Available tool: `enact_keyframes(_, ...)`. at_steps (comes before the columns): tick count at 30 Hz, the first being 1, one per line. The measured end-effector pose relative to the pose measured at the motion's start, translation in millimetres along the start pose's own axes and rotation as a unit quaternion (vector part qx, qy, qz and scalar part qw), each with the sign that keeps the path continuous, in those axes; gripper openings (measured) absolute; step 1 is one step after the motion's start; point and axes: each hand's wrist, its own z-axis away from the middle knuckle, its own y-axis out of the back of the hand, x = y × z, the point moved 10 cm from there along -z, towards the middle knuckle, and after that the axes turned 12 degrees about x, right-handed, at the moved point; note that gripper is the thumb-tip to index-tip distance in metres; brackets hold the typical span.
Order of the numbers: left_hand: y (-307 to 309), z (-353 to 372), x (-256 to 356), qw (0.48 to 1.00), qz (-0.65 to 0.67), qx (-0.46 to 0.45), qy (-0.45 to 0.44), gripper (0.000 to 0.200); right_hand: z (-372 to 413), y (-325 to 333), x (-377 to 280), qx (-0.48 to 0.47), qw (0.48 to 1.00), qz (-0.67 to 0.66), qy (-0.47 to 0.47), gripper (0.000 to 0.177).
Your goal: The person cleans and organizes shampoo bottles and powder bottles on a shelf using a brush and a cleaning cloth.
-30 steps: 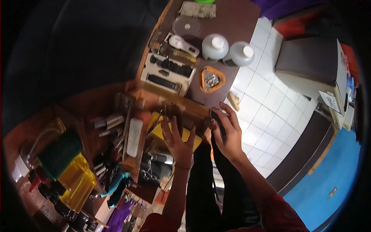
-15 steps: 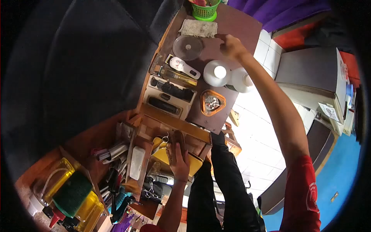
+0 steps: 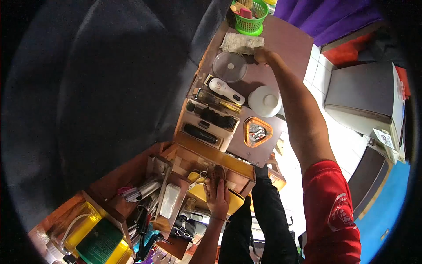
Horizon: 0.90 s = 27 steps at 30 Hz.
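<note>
My left hand (image 3: 217,199) is over the open drawer (image 3: 206,157), its fingers closed on a brown oblong thing (image 3: 218,172) that looks like a brush. Under that hand lies a flat yellow case (image 3: 236,203), with scissors (image 3: 203,173) beside it. Across the brown tabletop, my right hand (image 3: 263,56) is at the corner of a folded, stained cloth (image 3: 241,43). Its fingers are bent and pressed together on the cloth's edge, partly hidden by the hand. A clear round lid (image 3: 230,67) lies close to the cloth.
A green basket (image 3: 251,23) stands beyond the cloth. Nearer are a white hair clipper (image 3: 226,91), a white bottle (image 3: 265,101), a tray of clippers (image 3: 206,125) and an orange ashtray (image 3: 258,132). Tools and yellow bottles (image 3: 90,220) fill the compartments at lower left.
The view has shifted, so the tabletop and drawer appear farther right and lower. My right hand has come onto the cloth's corner; my left hand stays over the drawer with the brown thing.
</note>
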Motion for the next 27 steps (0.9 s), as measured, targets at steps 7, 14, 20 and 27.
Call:
enact_keyframes(7,7,-4,6,0.999,0.030,0.032,-0.007,0.038,-10,10,61,0.243,0.928,-0.196,-0.202,0.042)
enact_keyframes(14,6,-5,3,0.999,0.042,0.013,0.031,0.040,19,-8,50,0.116,0.933,-0.289,-0.177,0.046)
enact_keyframes(20,2,2,-1,0.999,0.023,0.025,0.000,0.040,-10,-13,35,0.181,0.936,-0.267,-0.138,0.031)
enact_keyframes(27,0,4,-3,1.000,0.024,0.008,0.002,0.043,71,64,61,0.455,0.814,-0.323,-0.163,0.025)
